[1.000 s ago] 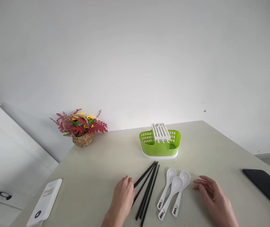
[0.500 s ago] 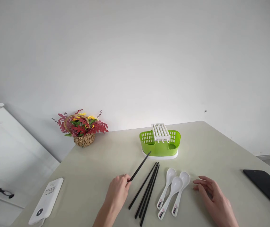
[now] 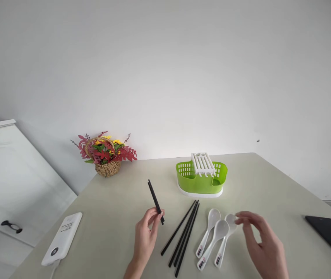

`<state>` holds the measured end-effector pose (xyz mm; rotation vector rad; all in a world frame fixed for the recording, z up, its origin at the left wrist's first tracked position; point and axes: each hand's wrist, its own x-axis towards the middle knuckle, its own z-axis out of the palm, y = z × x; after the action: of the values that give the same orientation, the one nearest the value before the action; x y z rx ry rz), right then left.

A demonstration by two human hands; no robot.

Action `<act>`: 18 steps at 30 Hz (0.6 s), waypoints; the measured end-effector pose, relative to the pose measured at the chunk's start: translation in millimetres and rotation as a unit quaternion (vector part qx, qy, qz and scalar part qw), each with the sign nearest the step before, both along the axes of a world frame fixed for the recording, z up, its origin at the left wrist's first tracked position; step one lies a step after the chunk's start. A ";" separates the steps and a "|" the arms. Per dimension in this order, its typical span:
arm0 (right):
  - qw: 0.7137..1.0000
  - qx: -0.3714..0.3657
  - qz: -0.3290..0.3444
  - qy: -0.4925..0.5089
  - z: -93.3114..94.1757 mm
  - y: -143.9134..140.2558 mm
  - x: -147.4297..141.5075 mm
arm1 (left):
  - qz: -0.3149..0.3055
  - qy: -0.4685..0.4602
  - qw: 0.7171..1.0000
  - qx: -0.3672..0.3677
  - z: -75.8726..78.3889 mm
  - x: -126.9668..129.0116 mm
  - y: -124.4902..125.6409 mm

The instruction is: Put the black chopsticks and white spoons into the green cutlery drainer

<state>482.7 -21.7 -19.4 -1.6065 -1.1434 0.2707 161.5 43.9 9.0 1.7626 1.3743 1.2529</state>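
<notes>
Currently, the left hand is pinching two slender black chopsticks above the counter; the right hand is curving its fingers, slightly parted, beside glossy white spoons, contact unclear. A perforated green basket is standing behind.

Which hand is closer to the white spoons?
Right: the right hand is just right of the spoons; the left hand is farther away, on their left, past the lying chopsticks.

soft light | wall brightest centrally, corners dimmer | faint shadows | edges stretched
</notes>
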 end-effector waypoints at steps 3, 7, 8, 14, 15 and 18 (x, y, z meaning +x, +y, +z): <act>0.986 0.044 0.156 -0.049 43.8 12.3 -32.2 | -0.005 0.005 1.000 0.002 -6.8 -0.6 -1.5; 0.953 0.103 0.260 -0.114 92.3 32.0 -66.4 | -0.009 0.009 1.000 -0.003 -11.8 -1.8 -1.7; 0.946 0.102 0.284 -0.121 100.4 36.4 -72.5 | -0.010 0.011 1.000 -0.005 -12.8 -2.2 -1.6; 0.902 0.067 0.401 -0.143 127.9 60.5 -102.4 | -0.027 0.010 0.999 -0.017 -19.0 -2.1 -2.8; 0.900 0.067 0.407 -0.144 131.3 64.5 -106.8 | -0.032 0.007 0.999 -0.017 -20.5 -1.9 -2.8; 0.888 0.062 0.430 -0.150 141.2 75.8 -118.0 | -0.046 0.002 0.999 -0.011 -24.9 -1.4 -2.2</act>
<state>364.7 54.1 121.8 -0.9535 -2.0407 0.5144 160.1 41.7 -15.9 1.7920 1.2901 1.1816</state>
